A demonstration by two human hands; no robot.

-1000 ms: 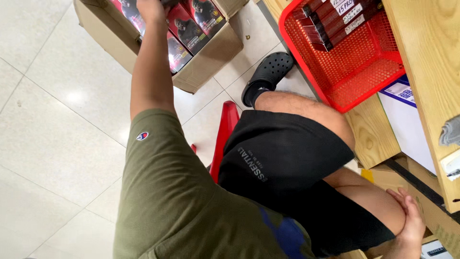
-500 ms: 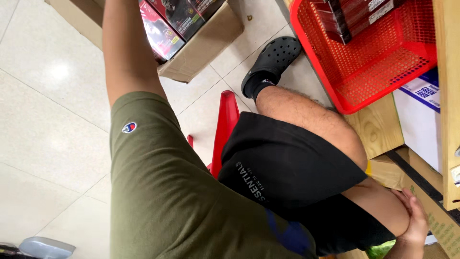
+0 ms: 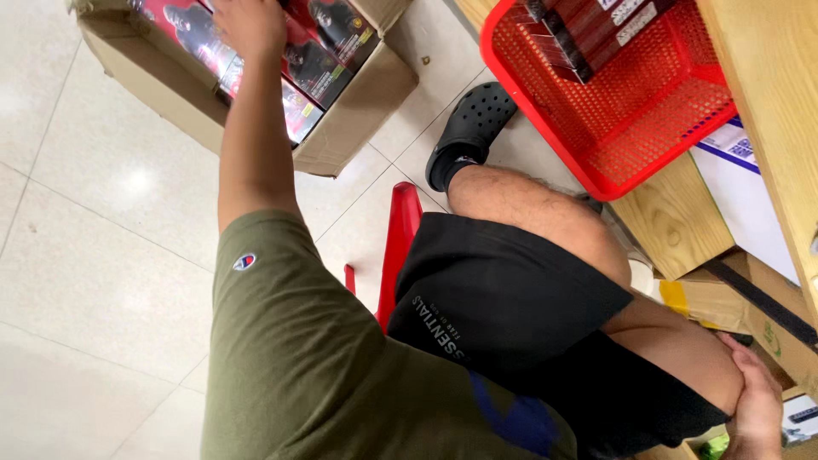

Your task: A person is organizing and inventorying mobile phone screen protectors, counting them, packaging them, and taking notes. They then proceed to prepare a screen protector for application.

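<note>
Compared with the earlier frame, the left hand [image 3: 249,24] had come fully into view at 11 o'clock, resting on the red product boxes [image 3: 294,64] packed inside the open cardboard carton [image 3: 358,102] on the tiled floor [image 3: 94,255]. Its fingers lay spread over one box top; whether they gripped a box could not be told. The carton sat at 11 to 12 o'clock, just beside the black clog [image 3: 470,132]. The right hand [image 3: 754,409] lay at 4 o'clock, loosely curled against the bare knee [image 3: 690,358], holding nothing. A red wire basket [image 3: 613,166] carrying dark boxes stood at 1 o'clock on a wooden shelf [image 3: 673,226]. A red stool [image 3: 400,247] showed beneath the black shorts [image 3: 511,298].
</note>
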